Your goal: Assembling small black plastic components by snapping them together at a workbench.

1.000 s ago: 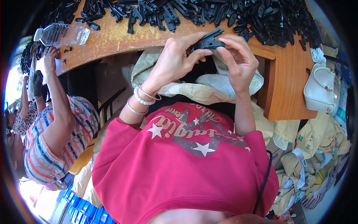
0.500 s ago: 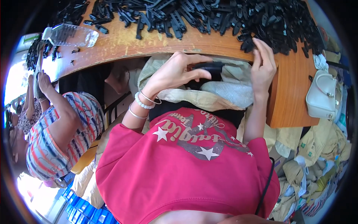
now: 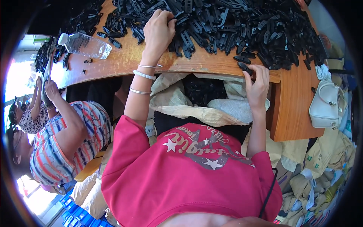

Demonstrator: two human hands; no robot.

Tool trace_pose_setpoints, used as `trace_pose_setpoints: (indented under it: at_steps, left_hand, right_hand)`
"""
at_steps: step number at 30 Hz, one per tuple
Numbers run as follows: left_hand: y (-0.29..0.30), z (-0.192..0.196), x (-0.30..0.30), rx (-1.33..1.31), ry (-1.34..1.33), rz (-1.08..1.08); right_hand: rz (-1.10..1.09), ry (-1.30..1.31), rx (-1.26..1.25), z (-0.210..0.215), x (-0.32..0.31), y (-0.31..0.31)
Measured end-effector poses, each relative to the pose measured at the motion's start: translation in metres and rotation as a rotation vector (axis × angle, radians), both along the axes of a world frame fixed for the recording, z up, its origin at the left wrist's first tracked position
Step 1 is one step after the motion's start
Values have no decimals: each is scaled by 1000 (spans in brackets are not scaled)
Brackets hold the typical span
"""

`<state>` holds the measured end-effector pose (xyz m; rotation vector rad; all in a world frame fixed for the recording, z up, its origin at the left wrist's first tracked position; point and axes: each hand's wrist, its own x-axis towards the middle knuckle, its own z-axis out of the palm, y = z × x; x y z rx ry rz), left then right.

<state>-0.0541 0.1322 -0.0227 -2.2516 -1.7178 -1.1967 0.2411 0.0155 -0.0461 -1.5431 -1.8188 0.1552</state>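
Observation:
My left hand (image 3: 159, 34), with bracelets on its wrist, reaches to the near side of a heap of long black plastic pieces (image 3: 193, 32). Its thumb and fingers close on one of these pieces, partly hidden by the hand. At the table's front edge, my right hand (image 3: 258, 85) pinches a small oval black plastic part (image 3: 245, 68) between thumb and fingers. Similar oval parts (image 3: 266, 36) are heaped just beyond it. Below the edge, between my arms, a woven sack (image 3: 204, 113) gapes, with black pieces (image 3: 204, 90) inside.
A clear plastic bottle (image 3: 87, 46) lies on the wooden table (image 3: 124, 62) at left. Another person (image 3: 72, 140) in a striped top sits on my left, with someone else beyond. A white handbag (image 3: 325, 106) stands at right, above piled sacks (image 3: 321, 162). Blue bins (image 3: 81, 212) sit lower left.
My left hand has gone from above the sack to the heap, and the black piece it held there is gone from it. My right hand has drawn back slightly with an oval part.

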Motion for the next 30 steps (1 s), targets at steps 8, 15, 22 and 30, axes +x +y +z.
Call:
trace_pose_setpoints:
  at_steps: [8,15,22,30]
  left_hand:
    - [-70,29,53,-347,-982,-330]
    - [-87,18,81,-1015,-1338,-558]
    - [-98,31,93,-1017,-979,-573]
    - [-108,23,97,-517,-498,-604]
  right_hand:
    - [117,648,-139,10,4,-12]
    - [403,825,-255,41,-15,-7]
    - [380,797,-198,41,-15,-11]
    - [289,614,-47,43,-20,-12]
